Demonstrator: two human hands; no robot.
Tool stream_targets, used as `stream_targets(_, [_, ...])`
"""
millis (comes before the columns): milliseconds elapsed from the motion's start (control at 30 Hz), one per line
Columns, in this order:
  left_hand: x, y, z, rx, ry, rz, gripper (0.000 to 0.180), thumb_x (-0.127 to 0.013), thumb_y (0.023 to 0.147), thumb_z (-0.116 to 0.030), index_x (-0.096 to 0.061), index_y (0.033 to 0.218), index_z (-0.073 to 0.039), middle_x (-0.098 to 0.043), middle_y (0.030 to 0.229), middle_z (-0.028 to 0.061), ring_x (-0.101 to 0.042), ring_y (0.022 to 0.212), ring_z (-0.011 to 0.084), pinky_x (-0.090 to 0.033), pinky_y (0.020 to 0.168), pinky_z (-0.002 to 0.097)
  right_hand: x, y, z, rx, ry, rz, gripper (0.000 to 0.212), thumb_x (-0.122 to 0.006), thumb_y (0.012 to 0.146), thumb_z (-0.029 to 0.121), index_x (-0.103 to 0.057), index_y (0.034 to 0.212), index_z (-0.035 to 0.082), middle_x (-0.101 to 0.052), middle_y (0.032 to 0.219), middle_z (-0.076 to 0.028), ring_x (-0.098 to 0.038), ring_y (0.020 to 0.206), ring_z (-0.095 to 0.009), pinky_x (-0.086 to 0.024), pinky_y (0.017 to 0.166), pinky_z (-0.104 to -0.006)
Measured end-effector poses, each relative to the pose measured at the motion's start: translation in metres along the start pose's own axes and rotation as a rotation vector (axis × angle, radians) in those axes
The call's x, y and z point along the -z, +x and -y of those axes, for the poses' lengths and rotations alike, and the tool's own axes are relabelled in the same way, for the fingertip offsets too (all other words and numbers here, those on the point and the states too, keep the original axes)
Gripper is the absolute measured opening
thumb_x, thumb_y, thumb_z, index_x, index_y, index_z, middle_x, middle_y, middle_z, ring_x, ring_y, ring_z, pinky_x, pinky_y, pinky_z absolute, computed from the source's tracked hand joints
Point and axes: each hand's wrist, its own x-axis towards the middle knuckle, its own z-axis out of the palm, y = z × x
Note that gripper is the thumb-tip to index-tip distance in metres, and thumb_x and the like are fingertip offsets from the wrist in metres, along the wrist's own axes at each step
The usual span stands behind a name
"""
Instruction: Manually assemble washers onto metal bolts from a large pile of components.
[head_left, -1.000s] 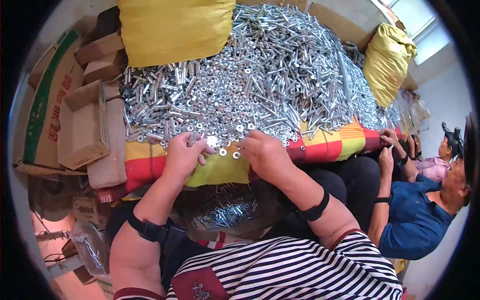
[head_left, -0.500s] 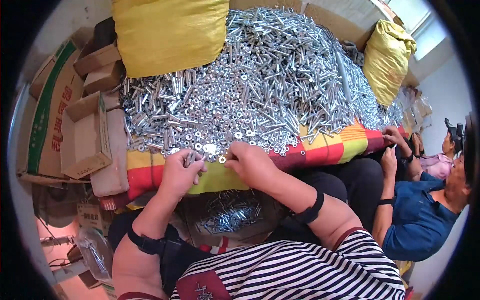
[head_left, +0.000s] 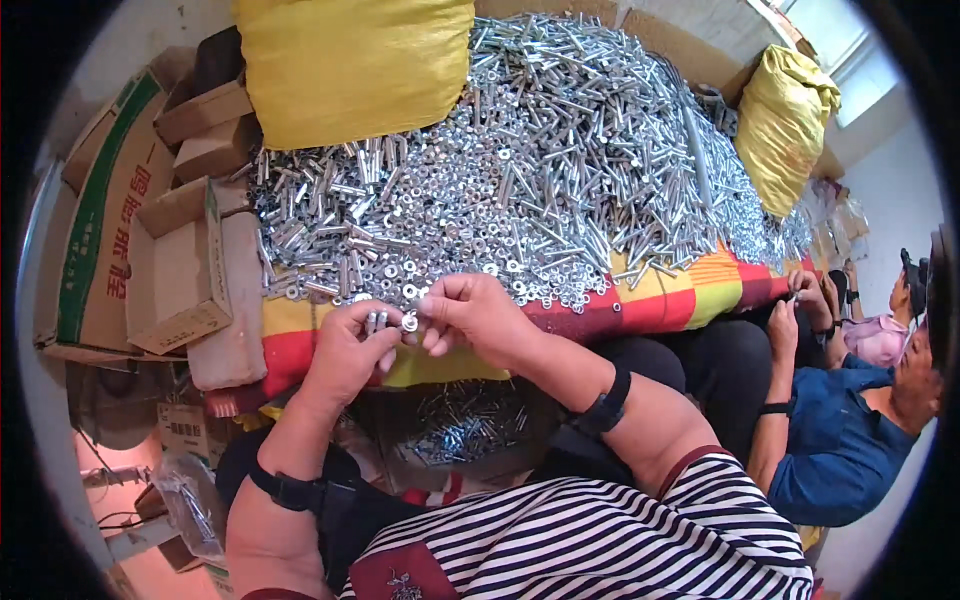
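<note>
Two small metal cylinders (head_left: 376, 322) stick out of my left hand (head_left: 350, 350), which is closed around them; they look like anchor bolts or sleeves. Between my hands is a shiny washer (head_left: 410, 321), at the thumb side of the left. My right hand (head_left: 472, 315) pinches at this washer with thumb and forefinger, its other fingers curled beneath. Whether the washer sits on a bolt's end is too small to tell. Just beyond my fingers lie loose washers and nuts (head_left: 440, 235), with metal sleeves (head_left: 325, 195) to their left and long bolts (head_left: 580, 140) to their right.
A checkered cloth (head_left: 660, 305) covers the table's near edge. Below it, an open box holds more bolts (head_left: 465, 425). Cardboard boxes (head_left: 180, 270) stand at the left, yellow sacks (head_left: 355, 75) at the back and right. A co-worker in a blue shirt (head_left: 840, 440) sits at the right.
My right hand has moved left from the cloth's edge to my left hand, and the washer now shows between them. The view has shifted slightly.
</note>
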Motion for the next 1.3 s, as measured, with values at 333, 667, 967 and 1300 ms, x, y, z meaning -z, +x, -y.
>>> stream_targets(333, [0.001, 0.000, -0.002, 0.196, -0.340, -0.132, 0.010, -0.062, 0.085, -0.004, -0.058, 0.093, 0.000, -0.064, 0.074, 0.0095, -0.048, 0.046, 0.0066, -0.032, 0.040, 0.0196, -0.005, 0.004, -0.024, 0.623, -1.584, -0.241, 0.016, -0.069, 0.076, 0.012, -0.061, 0.084, 0.001, -0.057, 0.079, -0.012, -0.062, 0.070, -0.027, -0.051, 0.062, -0.0366])
stream_targets(667, [-0.024, 0.011, -0.009, 0.172, -0.198, -0.014, 0.009, -0.062, 0.087, -0.006, -0.058, 0.092, 0.000, -0.063, 0.072, 0.0072, -0.046, 0.044, 0.0060, -0.032, 0.037, 0.0199, 0.020, -0.012, 0.001, 0.370, -0.396, -0.090, 0.013, -0.063, 0.085, 0.000, -0.066, 0.097, -0.004, -0.066, 0.079, -0.007, -0.064, 0.070, -0.011, -0.054, 0.064, -0.0243])
stream_targets(967, [-0.022, 0.026, -0.017, 0.364, -0.409, 0.079, 0.011, -0.062, 0.087, -0.010, -0.059, 0.088, 0.000, -0.063, 0.071, 0.0077, -0.046, 0.043, 0.0063, -0.030, 0.036, 0.0197, 0.023, -0.014, 0.002, 0.628, -0.612, -0.224, 0.013, -0.067, 0.082, 0.006, -0.069, 0.093, -0.002, -0.064, 0.076, -0.007, -0.061, 0.063, -0.012, -0.049, 0.059, -0.0261])
stream_targets(1300, [-0.047, 0.022, -0.021, -0.035, 0.014, -0.039, 0.008, -0.065, 0.082, -0.005, -0.063, 0.081, 0.002, -0.064, 0.063, 0.0055, -0.049, 0.042, 0.0064, -0.036, 0.038, 0.0222, 0.018, 0.016, 0.001, 0.541, -0.424, -0.312, 0.035, -0.055, 0.094, 0.030, -0.064, 0.090, -0.003, -0.065, 0.079, -0.008, -0.058, 0.071, -0.012, -0.047, 0.065, -0.0296])
